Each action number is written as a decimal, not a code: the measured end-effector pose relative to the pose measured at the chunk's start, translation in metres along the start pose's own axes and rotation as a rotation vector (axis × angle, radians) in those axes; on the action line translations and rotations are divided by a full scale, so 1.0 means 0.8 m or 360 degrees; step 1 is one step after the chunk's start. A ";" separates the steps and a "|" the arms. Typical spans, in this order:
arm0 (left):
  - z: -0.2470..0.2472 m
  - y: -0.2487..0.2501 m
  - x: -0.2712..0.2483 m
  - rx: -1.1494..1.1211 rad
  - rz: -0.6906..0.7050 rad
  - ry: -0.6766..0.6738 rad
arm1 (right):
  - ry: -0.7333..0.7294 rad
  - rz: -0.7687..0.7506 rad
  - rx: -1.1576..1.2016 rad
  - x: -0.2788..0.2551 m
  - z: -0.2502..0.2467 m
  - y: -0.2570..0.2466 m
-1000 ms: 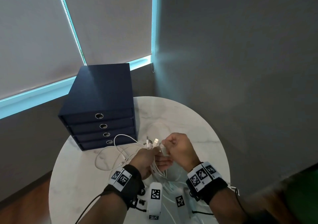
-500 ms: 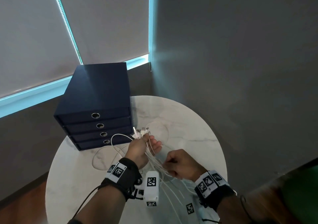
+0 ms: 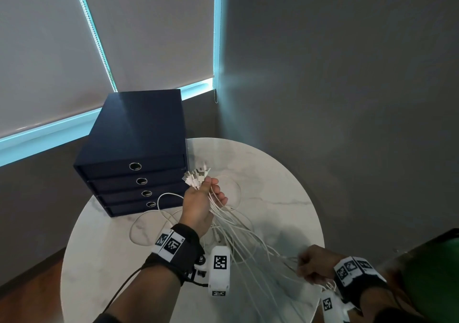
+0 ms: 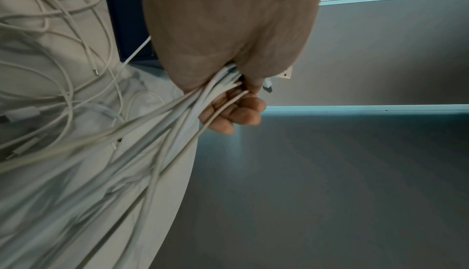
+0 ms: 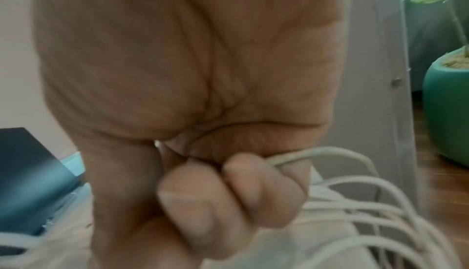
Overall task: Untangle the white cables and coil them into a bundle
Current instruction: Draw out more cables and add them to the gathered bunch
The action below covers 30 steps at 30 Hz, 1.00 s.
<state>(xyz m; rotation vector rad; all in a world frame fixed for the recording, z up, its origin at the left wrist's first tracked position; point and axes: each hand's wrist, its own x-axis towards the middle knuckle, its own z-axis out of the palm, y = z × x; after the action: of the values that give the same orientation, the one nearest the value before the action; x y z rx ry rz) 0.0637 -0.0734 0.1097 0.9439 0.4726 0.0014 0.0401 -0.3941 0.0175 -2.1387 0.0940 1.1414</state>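
Several white cables (image 3: 250, 238) stretch between my two hands above the round marble table (image 3: 280, 181). My left hand (image 3: 201, 201) grips them near their plug ends (image 3: 197, 177), which fan out above the fist in front of the drawer box. In the left wrist view the cables (image 4: 177, 117) run through the curled fingers (image 4: 236, 117) and down to the left. My right hand (image 3: 311, 265) is at the table's near right edge, closed round the same strands lower down. The right wrist view shows its fingers (image 5: 228, 193) curled over the cables (image 5: 355, 199). More loose cable (image 3: 149, 223) lies looped on the table.
A dark blue box with several drawers (image 3: 136, 153) stands at the table's back left. Grey walls and a blind close the corner behind. A green plant pot (image 5: 446, 113) sits on the wooden floor to the right.
My right hand has slid along the cables from beside the left hand down to the table's near right edge. The left hand has risen and moved away with the plug ends, drawing the strands straight.
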 end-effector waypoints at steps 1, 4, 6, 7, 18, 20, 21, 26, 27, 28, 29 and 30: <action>-0.001 0.001 0.001 -0.0009 0.0016 0.0001 | 0.0003 0.0020 0.0063 -0.001 -0.002 0.010; -0.002 0.002 0.002 -0.0026 0.0049 0.0010 | 0.0047 0.0056 0.0211 -0.002 -0.004 0.029; -0.003 -0.001 0.003 -0.0032 0.0066 0.0026 | 0.0034 0.0091 0.0163 -0.006 -0.003 0.024; -0.004 -0.003 0.004 -0.0034 0.0073 0.0027 | 0.0032 0.0127 0.0086 -0.006 -0.004 0.020; 0.008 -0.010 0.004 0.0038 0.0104 -0.0075 | 0.0299 -0.1093 0.0259 -0.010 0.038 -0.210; 0.009 -0.006 0.002 -0.0021 0.0129 -0.0101 | 0.0064 -0.1115 0.0367 -0.012 0.072 -0.237; 0.007 -0.003 0.002 -0.0042 0.0145 -0.0096 | 0.0038 -0.1062 0.0340 -0.009 0.084 -0.243; -0.021 0.020 0.008 -0.0307 0.0142 0.0007 | 0.0240 -0.0831 0.0003 0.005 0.101 -0.211; -0.028 0.022 0.010 -0.0362 0.0135 0.0025 | 0.0264 -0.0768 -0.0071 0.006 0.097 -0.200; -0.035 0.023 0.013 -0.0412 0.0135 0.0030 | 0.0291 -0.0688 -0.0125 0.009 0.092 -0.186; -0.041 0.024 0.014 -0.0454 0.0140 0.0026 | 0.0331 -0.0613 -0.0186 0.011 0.086 -0.172; -0.047 0.026 0.016 -0.0484 0.0146 0.0024 | 0.0377 -0.0530 -0.0274 0.014 0.080 -0.154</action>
<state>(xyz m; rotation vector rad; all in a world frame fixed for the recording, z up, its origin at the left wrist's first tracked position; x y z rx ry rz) 0.0646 -0.0292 0.1025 0.6661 0.4287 0.1596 0.0473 -0.2597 0.0527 -2.3255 -0.2537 0.7244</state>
